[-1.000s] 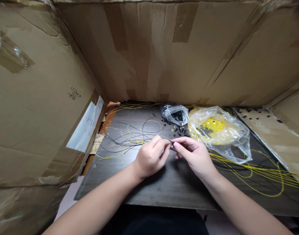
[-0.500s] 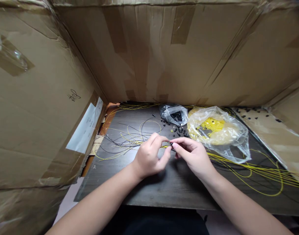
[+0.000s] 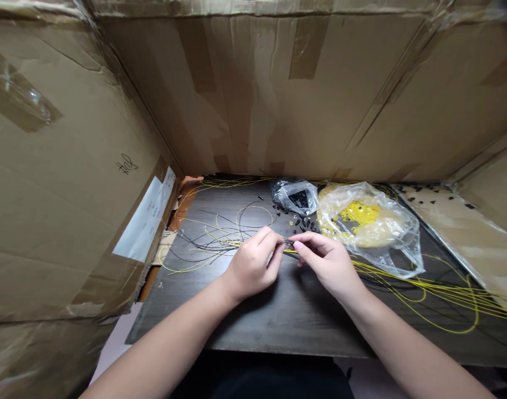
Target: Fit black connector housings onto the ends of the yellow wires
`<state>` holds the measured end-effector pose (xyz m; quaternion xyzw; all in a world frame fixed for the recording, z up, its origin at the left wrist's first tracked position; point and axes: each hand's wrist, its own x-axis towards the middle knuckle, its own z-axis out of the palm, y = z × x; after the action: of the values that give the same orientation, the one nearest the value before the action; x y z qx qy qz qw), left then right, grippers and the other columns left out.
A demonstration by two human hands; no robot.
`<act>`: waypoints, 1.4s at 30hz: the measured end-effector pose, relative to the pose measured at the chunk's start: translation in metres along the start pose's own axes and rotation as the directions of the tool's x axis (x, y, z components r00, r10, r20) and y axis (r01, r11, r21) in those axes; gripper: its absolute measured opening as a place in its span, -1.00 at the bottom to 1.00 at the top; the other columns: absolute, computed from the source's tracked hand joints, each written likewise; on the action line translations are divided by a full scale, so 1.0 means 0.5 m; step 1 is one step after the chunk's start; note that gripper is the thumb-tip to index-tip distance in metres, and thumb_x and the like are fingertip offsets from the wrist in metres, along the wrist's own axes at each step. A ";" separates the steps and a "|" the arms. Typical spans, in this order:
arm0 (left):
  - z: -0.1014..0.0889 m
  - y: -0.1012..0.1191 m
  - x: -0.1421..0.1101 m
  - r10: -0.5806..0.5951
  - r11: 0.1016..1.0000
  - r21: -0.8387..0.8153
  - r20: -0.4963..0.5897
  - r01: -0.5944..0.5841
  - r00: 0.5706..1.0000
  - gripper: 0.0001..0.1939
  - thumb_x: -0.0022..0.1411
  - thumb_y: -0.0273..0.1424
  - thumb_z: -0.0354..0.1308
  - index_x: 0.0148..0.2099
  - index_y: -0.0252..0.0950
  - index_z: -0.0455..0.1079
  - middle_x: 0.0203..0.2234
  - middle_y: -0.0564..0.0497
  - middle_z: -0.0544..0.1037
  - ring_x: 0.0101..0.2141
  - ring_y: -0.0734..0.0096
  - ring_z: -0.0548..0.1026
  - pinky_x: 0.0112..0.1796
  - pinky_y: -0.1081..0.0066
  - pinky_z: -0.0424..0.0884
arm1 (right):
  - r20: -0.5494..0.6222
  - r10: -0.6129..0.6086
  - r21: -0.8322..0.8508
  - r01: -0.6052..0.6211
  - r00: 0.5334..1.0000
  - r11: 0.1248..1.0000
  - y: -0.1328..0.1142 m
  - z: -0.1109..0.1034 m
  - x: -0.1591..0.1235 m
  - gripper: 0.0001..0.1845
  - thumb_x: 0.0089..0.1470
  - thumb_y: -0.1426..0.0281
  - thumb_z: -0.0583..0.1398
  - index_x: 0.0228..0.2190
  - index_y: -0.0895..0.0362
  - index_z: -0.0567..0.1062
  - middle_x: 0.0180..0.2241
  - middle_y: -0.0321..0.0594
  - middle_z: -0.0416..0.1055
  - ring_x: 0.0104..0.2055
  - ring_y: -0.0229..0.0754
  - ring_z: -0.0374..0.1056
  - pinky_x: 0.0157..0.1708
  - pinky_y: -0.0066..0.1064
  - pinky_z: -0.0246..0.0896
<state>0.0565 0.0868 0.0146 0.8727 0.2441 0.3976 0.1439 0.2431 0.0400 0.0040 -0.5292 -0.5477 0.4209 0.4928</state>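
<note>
Black, small, slender piece (image 3: 290, 243), just below frame centre, between our left hand (image 3: 254, 261) and right hand (image 3: 328, 262), both pinched narrowly on it.

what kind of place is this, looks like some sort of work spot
Probably a small assembly bench: yellow and black wires lie across a dark tabletop, with a clear bag of small yellow parts behind them and cardboard walls around.
</note>
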 end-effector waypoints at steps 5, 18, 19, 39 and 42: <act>0.003 0.002 0.001 -0.059 0.997 -0.044 -0.005 0.059 0.998 -0.92 0.34 -0.53 0.02 -0.23 -0.30 0.31 -0.37 -0.04 0.43 -0.34 0.41 0.41 -0.33 0.41 0.37 | 0.020 -0.028 -0.018 0.028 0.999 0.999 0.001 -0.001 0.002 -0.69 0.17 0.17 0.24 -0.18 0.12 0.58 -0.26 -0.17 0.51 -0.37 -0.23 0.38 -0.38 -0.41 0.37; 0.006 0.008 0.000 -0.121 0.989 -0.095 -0.031 0.118 0.992 -0.93 0.34 -0.51 0.03 -0.22 -0.30 0.32 -0.40 -0.01 0.41 -0.37 0.43 0.37 -0.35 0.42 0.32 | 0.012 -0.050 -0.003 0.050 0.999 0.999 -0.007 0.006 -0.001 -0.73 0.20 0.19 0.21 -0.19 0.10 0.57 -0.27 -0.19 0.50 -0.40 -0.26 0.38 -0.36 -0.41 0.40; 0.006 0.008 0.001 -0.119 0.989 -0.094 -0.027 0.116 0.992 -0.93 0.34 -0.51 0.03 -0.23 -0.30 0.32 -0.40 -0.01 0.41 -0.37 0.43 0.38 -0.35 0.42 0.32 | 0.009 -0.055 -0.010 0.056 0.998 0.998 -0.006 0.006 -0.002 -0.73 0.20 0.19 0.21 -0.19 0.10 0.57 -0.27 -0.19 0.50 -0.40 -0.26 0.38 -0.36 -0.41 0.40; 0.007 0.004 -0.006 -0.014 0.999 0.037 -0.012 0.014 1.000 -0.90 0.34 -0.51 0.03 -0.21 -0.31 0.37 -0.38 -0.04 0.48 -0.36 0.41 0.45 -0.31 0.41 0.41 | 0.015 0.009 0.006 -0.009 1.000 1.000 0.010 0.004 0.004 -0.65 0.14 0.13 0.25 -0.22 0.16 0.57 -0.32 -0.15 0.55 -0.37 -0.20 0.41 -0.37 -0.37 0.39; 0.011 0.003 -0.008 -0.024 0.999 0.032 -0.008 0.025 1.000 -0.90 0.35 -0.50 0.03 -0.23 -0.31 0.36 -0.40 -0.02 0.47 -0.37 0.42 0.44 -0.33 0.42 0.40 | -0.010 -0.020 -0.062 0.019 1.000 0.998 0.007 0.006 0.001 -0.65 0.15 0.14 0.24 -0.21 0.16 0.58 -0.34 -0.16 0.55 -0.39 -0.19 0.41 -0.38 -0.36 0.36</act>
<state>0.0588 0.0831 0.0092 0.8702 0.2617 0.3954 0.1337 0.2410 0.0411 0.0003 -0.5409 -0.5629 0.3963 0.4833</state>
